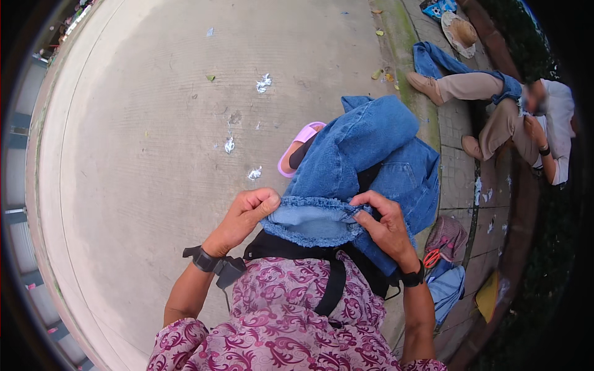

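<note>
Blue jeans (365, 139) lie across my lap, with one leg's frayed opening (312, 221) facing me. My left hand (242, 217) pinches the left end of that frayed edge between thumb and fingers. At the opposite end, my right hand (387, 226) grips the same edge, thumb and forefinger closed on the denim. Between my hands the edge is held spread, so the paler inside of the leg shows. The rest of the jeans bunches over my knees and hangs off to the right.
Pale thread scraps (263, 83) dot the concrete ground. To my right lie orange-handled scissors (432, 258), a checkered cloth bag (447, 238) and folded light denim (447, 287). Another person (520, 117) sits at the far right with jeans, near a straw hat (460, 32).
</note>
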Demonstrator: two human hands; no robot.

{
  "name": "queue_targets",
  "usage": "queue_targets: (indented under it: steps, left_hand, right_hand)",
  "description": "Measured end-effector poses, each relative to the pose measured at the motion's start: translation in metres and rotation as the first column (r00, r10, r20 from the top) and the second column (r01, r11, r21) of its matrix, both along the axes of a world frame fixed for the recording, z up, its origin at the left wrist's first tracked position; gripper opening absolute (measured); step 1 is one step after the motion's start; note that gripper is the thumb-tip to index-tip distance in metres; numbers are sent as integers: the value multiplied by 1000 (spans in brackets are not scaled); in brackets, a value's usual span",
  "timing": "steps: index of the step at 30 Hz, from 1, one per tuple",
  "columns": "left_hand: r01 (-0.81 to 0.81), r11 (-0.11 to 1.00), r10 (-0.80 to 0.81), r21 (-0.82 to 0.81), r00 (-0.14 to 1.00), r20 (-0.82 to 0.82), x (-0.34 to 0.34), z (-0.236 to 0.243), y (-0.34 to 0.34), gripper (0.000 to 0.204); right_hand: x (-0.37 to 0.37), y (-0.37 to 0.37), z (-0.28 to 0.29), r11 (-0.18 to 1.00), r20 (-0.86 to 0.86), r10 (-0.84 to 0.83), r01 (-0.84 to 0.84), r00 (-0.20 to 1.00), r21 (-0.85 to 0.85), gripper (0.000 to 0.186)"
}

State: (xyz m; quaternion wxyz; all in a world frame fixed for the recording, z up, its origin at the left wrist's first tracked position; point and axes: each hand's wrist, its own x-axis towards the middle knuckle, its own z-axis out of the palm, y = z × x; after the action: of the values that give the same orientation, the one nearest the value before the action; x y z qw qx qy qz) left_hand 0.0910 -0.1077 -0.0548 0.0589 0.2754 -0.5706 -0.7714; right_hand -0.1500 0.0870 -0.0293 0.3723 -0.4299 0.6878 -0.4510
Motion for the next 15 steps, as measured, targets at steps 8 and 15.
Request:
queue_targets:
  steps: [8, 15]
  left_hand:
    - [-97, 993, 96, -68, 995, -21, -25, 34, 20, 22]
    - [-121, 974, 120, -194, 993, -19, -37, 42, 29, 20]
  right_hand:
    - [13, -20, 43, 980, -380, 21, -94, 925, -174, 20]
    - [27, -44, 38, 948, -382, 67, -178, 922, -263, 17]
